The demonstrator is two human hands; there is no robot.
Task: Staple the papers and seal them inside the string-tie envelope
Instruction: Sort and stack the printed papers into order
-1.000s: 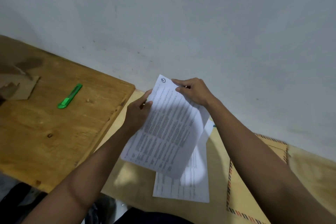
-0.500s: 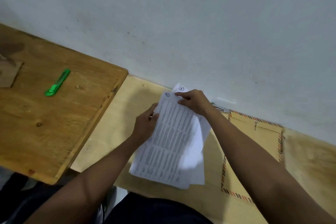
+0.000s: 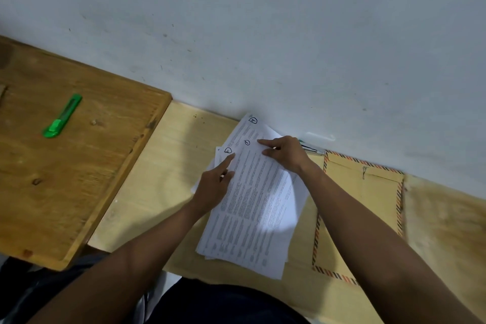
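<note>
My hands on the fanned papers (image 3: 259, 208)

Left hand (image 3: 214, 187) and right hand (image 3: 285, 152) press flat-fingered; beside the papers, my right arm partly hides the envelope (image 3: 368, 202).

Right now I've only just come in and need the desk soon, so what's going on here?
A person is sorting a fanned pile of printed papers on the pale table. The left hand lies on the left edge with its forefinger stretched toward a circled page number; the right hand presses the top sheet near the wall. The sheets are not squared up. The envelope lies flat beside them on the right. A green cutter sits on the darker table, untouched.
</note>
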